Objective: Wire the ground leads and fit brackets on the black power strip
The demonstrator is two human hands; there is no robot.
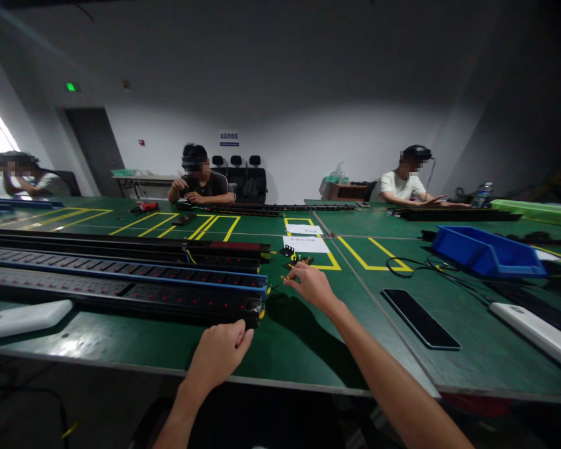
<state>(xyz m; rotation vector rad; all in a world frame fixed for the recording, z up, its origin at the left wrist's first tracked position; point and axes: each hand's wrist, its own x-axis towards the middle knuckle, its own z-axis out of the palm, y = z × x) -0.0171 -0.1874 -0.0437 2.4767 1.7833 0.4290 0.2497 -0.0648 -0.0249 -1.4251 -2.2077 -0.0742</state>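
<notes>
My left hand (pixel 222 349) is curled closed at the table's front edge, just below the right end of a long black strip (pixel 177 298) that carries a row of red-marked sockets. What its fingers hold, if anything, is hidden. My right hand (pixel 312 285) reaches past the strip ends, thumb and forefinger pinched on a small yellow piece (pixel 285 279). Beside those fingertips lie small black brackets (pixel 288 251) and other little parts. A blue-edged strip (pixel 168 272) and another dark strip (pixel 121 242) lie parallel behind the nearest one.
A black phone (pixel 421 318) and a white power bank (pixel 537 333) with a cable lie on the right. Behind them stands a blue bin (pixel 489 249). At left is another white device (pixel 25 319). Printed sheets (pixel 306 244) lie mid-table. Several people sit across the green table (pixel 303 355).
</notes>
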